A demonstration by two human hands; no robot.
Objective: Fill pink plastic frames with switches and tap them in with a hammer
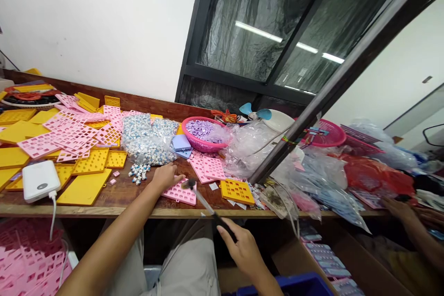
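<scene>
My left hand (165, 177) rests on the wooden table (121, 194), fingers curled against the near edge of a pink perforated tray (180, 193). My right hand (239, 246) grips the dark handle of a small hammer (204, 202). The hammer's head hovers just over the same pink tray. A small heap of white and blue key switches (139, 172) lies just left of my left hand. A clear bag of more switches (147, 141) sits behind it.
Yellow trays (85, 187) and pink trays (69, 136) are stacked on the left, beside a white power bank (40, 180). A pink basket (203, 134) holds purple pieces. Plastic bags (312, 171) crowd the right. Another person's hand (402, 208) reaches in at far right.
</scene>
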